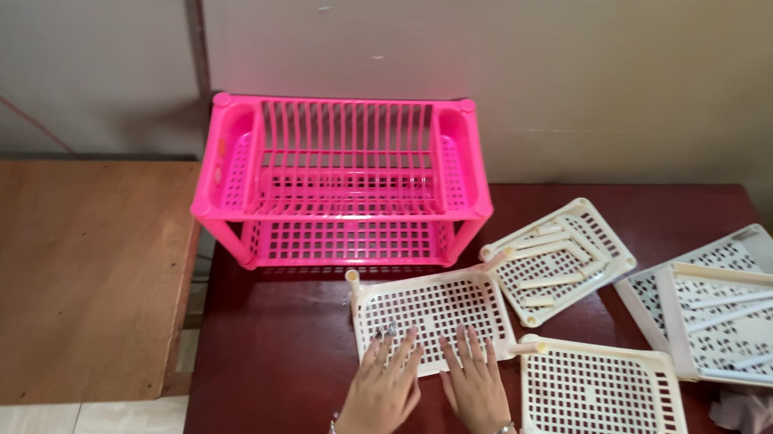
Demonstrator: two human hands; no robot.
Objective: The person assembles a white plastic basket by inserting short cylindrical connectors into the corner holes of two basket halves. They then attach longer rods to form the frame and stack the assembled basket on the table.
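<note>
Both palms flat, nothing gripped: my left hand and right hand press fingers spread on the near edge of a cream perforated tray, which lies on the dark red table.

Risk, my guess: pushing down on that edge could tip or slide the tray into the pink rack just beyond my fingers.

Count:
- pink racks: one
- cream trays: five, though the overlapped pair far right of my right hand is hard to separate
- crumpled cloth: one
</note>
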